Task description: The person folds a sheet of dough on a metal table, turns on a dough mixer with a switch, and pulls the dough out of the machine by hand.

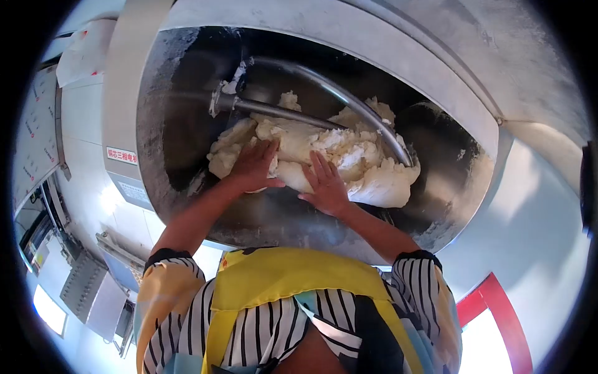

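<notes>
A large lump of pale, shaggy dough (pixel 293 138) lies inside the steel mixer bowl (pixel 274 218). My left hand (pixel 254 167) rests on the near left part of the dough, fingers stretched forward. Just right of it, my right hand (pixel 326 186) presses on the dough's near side with its fingers spread. Curved steel mixing bars (pixel 336 93) run over and into the dough beyond my hands. Bits of dough stick to the bar's left end. The underside of the dough is hidden.
The bowl's wide metal rim (pixel 349 22) surrounds the far side. A labelled machine housing (pixel 121 124) stands at the left. Farther left are metal racks and equipment (pixel 93 280). A red frame (pixel 498 305) shows at lower right. I wear a yellow apron (pixel 299 271).
</notes>
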`<state>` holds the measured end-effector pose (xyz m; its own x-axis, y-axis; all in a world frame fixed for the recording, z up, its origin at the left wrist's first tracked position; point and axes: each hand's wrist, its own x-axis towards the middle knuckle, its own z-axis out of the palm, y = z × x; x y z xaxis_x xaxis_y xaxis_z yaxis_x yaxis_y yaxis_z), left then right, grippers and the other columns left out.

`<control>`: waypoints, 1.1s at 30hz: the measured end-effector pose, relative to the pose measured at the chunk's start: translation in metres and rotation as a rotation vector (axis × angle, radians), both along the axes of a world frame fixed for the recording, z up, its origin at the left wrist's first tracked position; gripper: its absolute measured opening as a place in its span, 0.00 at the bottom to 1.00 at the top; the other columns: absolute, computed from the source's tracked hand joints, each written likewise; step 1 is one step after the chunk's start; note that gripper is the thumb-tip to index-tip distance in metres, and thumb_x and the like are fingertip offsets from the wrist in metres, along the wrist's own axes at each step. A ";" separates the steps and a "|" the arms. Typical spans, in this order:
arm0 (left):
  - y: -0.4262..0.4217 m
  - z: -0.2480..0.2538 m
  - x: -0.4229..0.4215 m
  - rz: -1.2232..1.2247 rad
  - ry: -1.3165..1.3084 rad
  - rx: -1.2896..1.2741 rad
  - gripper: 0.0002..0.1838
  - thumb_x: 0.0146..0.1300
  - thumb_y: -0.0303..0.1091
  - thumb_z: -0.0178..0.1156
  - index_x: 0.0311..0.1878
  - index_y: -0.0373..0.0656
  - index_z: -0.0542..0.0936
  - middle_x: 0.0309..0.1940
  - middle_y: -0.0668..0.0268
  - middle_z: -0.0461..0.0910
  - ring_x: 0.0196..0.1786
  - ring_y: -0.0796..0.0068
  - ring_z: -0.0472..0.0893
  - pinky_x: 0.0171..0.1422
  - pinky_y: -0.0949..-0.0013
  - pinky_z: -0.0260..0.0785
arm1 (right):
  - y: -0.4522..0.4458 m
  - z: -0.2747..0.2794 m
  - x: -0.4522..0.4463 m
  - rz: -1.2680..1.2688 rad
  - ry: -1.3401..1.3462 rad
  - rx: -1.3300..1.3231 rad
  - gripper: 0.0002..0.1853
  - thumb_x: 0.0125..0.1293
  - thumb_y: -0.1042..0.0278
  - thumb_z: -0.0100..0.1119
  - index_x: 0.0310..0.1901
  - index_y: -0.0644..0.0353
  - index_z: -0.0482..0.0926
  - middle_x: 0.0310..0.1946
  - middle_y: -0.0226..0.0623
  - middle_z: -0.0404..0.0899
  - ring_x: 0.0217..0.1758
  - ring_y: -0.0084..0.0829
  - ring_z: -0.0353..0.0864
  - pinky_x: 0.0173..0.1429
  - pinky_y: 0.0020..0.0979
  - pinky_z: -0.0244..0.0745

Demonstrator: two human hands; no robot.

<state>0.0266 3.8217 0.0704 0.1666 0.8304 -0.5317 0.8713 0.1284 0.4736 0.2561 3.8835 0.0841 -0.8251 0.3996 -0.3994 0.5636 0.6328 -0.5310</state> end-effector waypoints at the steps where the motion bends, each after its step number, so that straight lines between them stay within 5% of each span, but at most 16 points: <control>1: 0.006 0.000 0.006 0.019 0.020 -0.130 0.56 0.40 0.61 0.63 0.66 0.40 0.47 0.63 0.51 0.53 0.64 0.52 0.56 0.66 0.50 0.44 | -0.007 -0.006 -0.003 0.014 -0.028 0.021 0.42 0.50 0.42 0.56 0.61 0.61 0.58 0.66 0.51 0.42 0.70 0.46 0.40 0.68 0.47 0.44; 6: 0.002 -0.026 0.017 -0.061 0.183 -0.026 0.54 0.40 0.58 0.64 0.64 0.36 0.50 0.60 0.50 0.58 0.62 0.52 0.59 0.66 0.51 0.47 | -0.028 -0.025 -0.008 0.006 -0.074 0.078 0.41 0.52 0.43 0.54 0.60 0.64 0.58 0.66 0.55 0.39 0.71 0.49 0.36 0.68 0.50 0.42; 7: 0.006 -0.020 0.019 -0.085 0.215 -0.022 0.52 0.41 0.57 0.64 0.63 0.35 0.52 0.59 0.50 0.61 0.61 0.53 0.61 0.66 0.52 0.49 | -0.024 -0.018 -0.008 -0.071 -0.011 0.069 0.39 0.48 0.49 0.62 0.58 0.63 0.61 0.65 0.53 0.47 0.69 0.48 0.44 0.67 0.47 0.47; 10: 0.043 0.005 0.033 -0.119 0.112 -0.201 0.43 0.45 0.51 0.62 0.59 0.32 0.60 0.53 0.49 0.67 0.57 0.55 0.67 0.63 0.57 0.55 | -0.008 -0.015 0.012 -0.292 0.161 -0.199 0.37 0.48 0.56 0.64 0.59 0.60 0.62 0.64 0.49 0.50 0.69 0.45 0.47 0.67 0.41 0.48; 13: 0.084 0.027 0.082 -0.198 -0.040 0.274 0.38 0.47 0.49 0.63 0.56 0.32 0.64 0.53 0.51 0.69 0.55 0.56 0.69 0.61 0.59 0.59 | 0.021 0.039 0.056 -0.758 0.194 0.233 0.26 0.50 0.63 0.64 0.50 0.61 0.69 0.50 0.46 0.68 0.52 0.45 0.66 0.58 0.39 0.60; 15: 0.107 0.023 0.118 -0.190 -0.163 0.375 0.39 0.48 0.50 0.62 0.57 0.33 0.63 0.55 0.51 0.66 0.56 0.54 0.69 0.61 0.58 0.60 | 0.029 0.050 0.107 -1.004 0.154 0.367 0.19 0.49 0.69 0.64 0.42 0.62 0.71 0.43 0.44 0.71 0.49 0.44 0.68 0.55 0.38 0.62; 20: 0.158 -0.035 0.176 -0.109 -0.217 0.218 0.48 0.44 0.60 0.62 0.61 0.34 0.58 0.60 0.50 0.61 0.58 0.52 0.67 0.61 0.60 0.60 | 0.011 -0.002 0.197 -1.722 0.040 -0.077 0.33 0.50 0.54 0.65 0.53 0.67 0.65 0.49 0.44 0.70 0.55 0.36 0.66 0.59 0.34 0.59; 21: 0.163 -0.043 0.181 -0.051 -0.279 0.131 0.50 0.43 0.61 0.62 0.62 0.35 0.57 0.61 0.50 0.59 0.59 0.51 0.66 0.61 0.60 0.60 | 0.023 0.018 0.182 -1.773 -0.053 -0.380 0.40 0.49 0.48 0.64 0.55 0.71 0.61 0.53 0.46 0.67 0.57 0.34 0.64 0.60 0.32 0.58; 24: 0.178 -0.054 0.181 -0.193 -0.475 0.083 0.48 0.43 0.61 0.62 0.63 0.40 0.58 0.61 0.48 0.59 0.60 0.51 0.64 0.62 0.61 0.59 | 0.031 -0.011 0.180 -1.810 0.221 -0.492 0.39 0.49 0.47 0.64 0.55 0.69 0.62 0.52 0.46 0.67 0.55 0.35 0.66 0.60 0.32 0.59; 30: 0.154 -0.067 0.184 -0.270 -0.356 0.097 0.40 0.44 0.51 0.65 0.60 0.44 0.64 0.56 0.50 0.66 0.58 0.53 0.67 0.61 0.60 0.61 | 0.006 -0.060 0.206 -1.656 0.130 -0.323 0.38 0.50 0.47 0.63 0.55 0.68 0.65 0.53 0.43 0.69 0.55 0.35 0.69 0.58 0.31 0.61; 31: 0.147 -0.055 0.178 -0.207 -0.440 0.133 0.35 0.43 0.44 0.66 0.56 0.44 0.68 0.51 0.51 0.70 0.55 0.54 0.70 0.58 0.59 0.63 | 0.003 -0.036 0.181 -1.725 -0.156 -0.377 0.36 0.51 0.44 0.60 0.52 0.68 0.69 0.50 0.45 0.73 0.54 0.37 0.71 0.58 0.31 0.62; 33: 0.136 -0.049 0.172 -0.254 -0.448 0.046 0.33 0.42 0.41 0.65 0.54 0.43 0.69 0.48 0.51 0.72 0.52 0.54 0.72 0.55 0.59 0.65 | -0.020 -0.025 0.164 -1.662 -0.091 -0.452 0.36 0.50 0.40 0.58 0.48 0.67 0.72 0.46 0.47 0.75 0.51 0.40 0.73 0.57 0.32 0.63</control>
